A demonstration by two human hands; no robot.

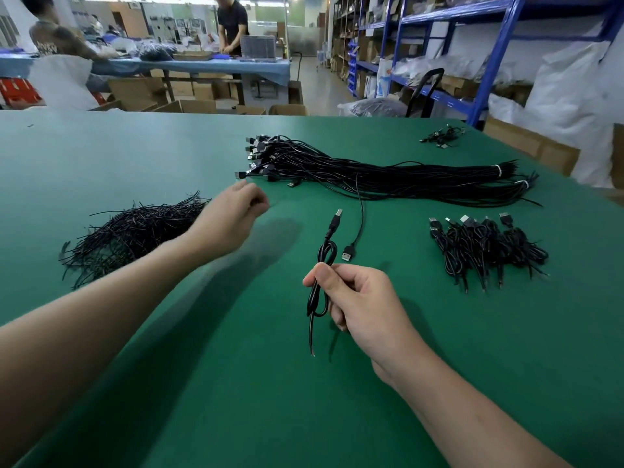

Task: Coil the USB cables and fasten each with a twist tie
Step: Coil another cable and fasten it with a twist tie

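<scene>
My right hand (363, 300) grips a coiled black USB cable (325, 261) above the green table, its plug pointing up and its bare end hanging down. My left hand (233, 221) hovers blurred beside the heap of black twist ties (131, 231), fingers curled; whether it pinches a tie I cannot tell. A long bundle of uncoiled black USB cables (371, 173) lies across the table's middle. One loose cable (358, 228) trails from it towards my right hand. A pile of coiled, tied cables (486, 248) lies at the right.
The green table (236, 366) spreads wide in front of me. A few small cables (442, 135) lie at its far right corner. Beyond it stand blue shelves (489, 72), cardboard boxes and a second table where two people work.
</scene>
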